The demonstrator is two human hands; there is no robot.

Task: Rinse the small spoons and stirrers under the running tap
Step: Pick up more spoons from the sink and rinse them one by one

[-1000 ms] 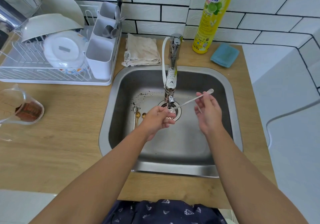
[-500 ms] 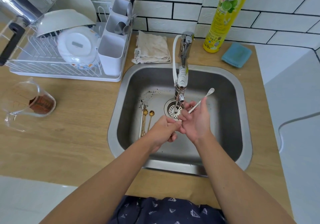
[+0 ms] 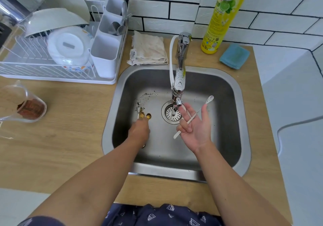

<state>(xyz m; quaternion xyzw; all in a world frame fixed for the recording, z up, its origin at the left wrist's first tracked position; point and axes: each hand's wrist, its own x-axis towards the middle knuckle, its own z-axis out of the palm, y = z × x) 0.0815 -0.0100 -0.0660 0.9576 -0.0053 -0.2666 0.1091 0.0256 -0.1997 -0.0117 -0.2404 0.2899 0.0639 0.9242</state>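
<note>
A long white stirrer spoon point(image 3: 197, 114) lies across the fingers of my right hand point(image 3: 195, 129), held between bent fingers, palm up, right of the tap spout point(image 3: 178, 101). Water runs from the spout onto the drain strainer point(image 3: 172, 113). My left hand point(image 3: 139, 131) is down on the sink floor, over the handles of two small gold spoons point(image 3: 145, 116) and a silver one point(image 3: 139, 109). Whether it grips them is hidden by the hand's back.
The steel sink point(image 3: 227, 89) has dark grounds point(image 3: 145, 96) on its floor. A dish rack point(image 3: 43, 65) with a white cutlery caddy point(image 3: 104, 54) stands at the left, a cloth point(image 3: 148, 51), a detergent bottle point(image 3: 222, 19) and a blue sponge point(image 3: 234, 56) behind. A glass jug point(image 3: 22, 106) sits left.
My left hand has left the stirrer and gone left and down to the spoons on the sink floor. My right hand now holds the stirrer alone.
</note>
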